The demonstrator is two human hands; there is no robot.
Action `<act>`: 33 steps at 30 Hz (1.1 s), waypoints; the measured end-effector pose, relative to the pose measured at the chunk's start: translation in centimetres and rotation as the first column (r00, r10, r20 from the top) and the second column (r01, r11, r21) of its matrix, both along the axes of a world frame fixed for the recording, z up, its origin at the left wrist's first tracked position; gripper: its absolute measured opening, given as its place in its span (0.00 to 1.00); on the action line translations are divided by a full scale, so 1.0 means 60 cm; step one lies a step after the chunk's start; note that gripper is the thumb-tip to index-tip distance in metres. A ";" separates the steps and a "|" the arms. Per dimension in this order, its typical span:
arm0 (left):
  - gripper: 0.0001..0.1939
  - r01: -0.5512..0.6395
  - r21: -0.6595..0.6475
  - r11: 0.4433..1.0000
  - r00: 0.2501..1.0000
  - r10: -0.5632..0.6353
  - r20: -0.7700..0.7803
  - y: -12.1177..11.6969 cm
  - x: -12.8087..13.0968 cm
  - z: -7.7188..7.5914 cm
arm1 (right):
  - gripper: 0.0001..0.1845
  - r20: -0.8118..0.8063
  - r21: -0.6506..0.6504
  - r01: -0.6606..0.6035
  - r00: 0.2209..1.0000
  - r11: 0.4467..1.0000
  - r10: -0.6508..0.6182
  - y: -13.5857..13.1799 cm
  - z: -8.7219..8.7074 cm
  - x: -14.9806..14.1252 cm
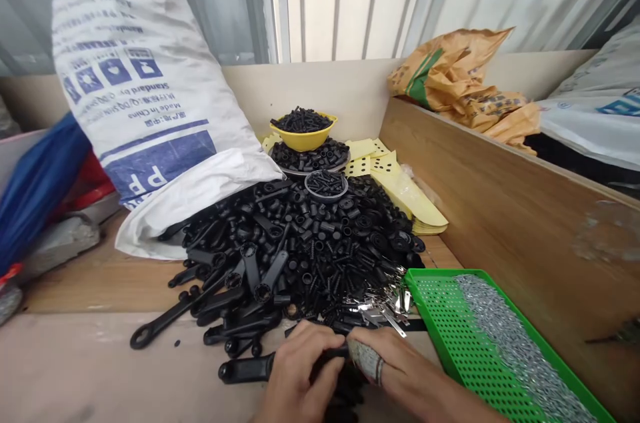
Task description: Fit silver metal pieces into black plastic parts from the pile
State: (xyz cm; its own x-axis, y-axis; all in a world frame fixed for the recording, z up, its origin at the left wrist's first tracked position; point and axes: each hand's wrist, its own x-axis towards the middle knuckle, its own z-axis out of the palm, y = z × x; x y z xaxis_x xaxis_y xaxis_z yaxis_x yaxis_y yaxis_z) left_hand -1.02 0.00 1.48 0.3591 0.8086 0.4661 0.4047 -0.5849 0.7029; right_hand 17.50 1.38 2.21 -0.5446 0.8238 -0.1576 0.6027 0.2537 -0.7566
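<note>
At the bottom middle, my left hand [305,369] is closed around a black plastic handle [245,369], whose rounded end sticks out to the left. My right hand [400,366] meets it from the right, its fingers pressed on the other end of the black part. A worn wrapping [366,359] covers a digit of the right hand. What lies between the fingertips is hidden. Just beyond both hands spreads a heap of black plastic parts [320,243], with handles, short tubes and discs in it. Shiny metal strips [385,309] lie at its near right edge.
A green perforated basket [450,323] holding small metal pieces [510,336] stands at right, beside a wooden partition [500,209]. A yellow bowl [303,140], a small clear bowl [327,197] and yellow sheets [405,193] are behind. A white sack [150,89] leans at left.
</note>
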 end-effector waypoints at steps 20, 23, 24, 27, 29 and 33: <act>0.09 -0.236 -0.132 0.963 0.967 0.219 -0.131 0.027 -0.056 -0.011 | 0.19 0.504 0.332 -0.208 0.863 0.920 0.013 0.086 0.021 -0.025; 0.06 -0.269 -0.076 0.960 0.956 0.257 -0.139 0.014 -0.077 -0.010 | 0.17 0.581 0.417 -0.270 0.814 0.868 -0.026 0.091 0.014 -0.046; 0.06 -0.273 -0.062 0.960 0.953 0.262 -0.150 0.009 -0.080 -0.011 | 0.16 0.592 0.451 -0.287 0.805 0.845 -0.043 0.093 0.011 -0.051; 0.05 -0.269 -0.024 0.963 0.945 0.259 -0.198 -0.004 -0.080 -0.018 | 0.16 0.614 0.510 -0.333 0.787 0.793 -0.065 0.096 0.004 -0.059; 0.06 -0.250 0.016 0.968 0.941 0.247 -0.230 -0.008 -0.078 -0.023 | 0.16 0.623 0.499 -0.343 0.780 0.796 -0.055 0.098 0.005 -0.057; 0.06 -0.215 0.100 0.971 0.931 0.235 -0.279 -0.003 -0.080 -0.022 | 0.19 0.582 0.459 -0.293 0.812 0.839 -0.034 0.102 0.014 -0.043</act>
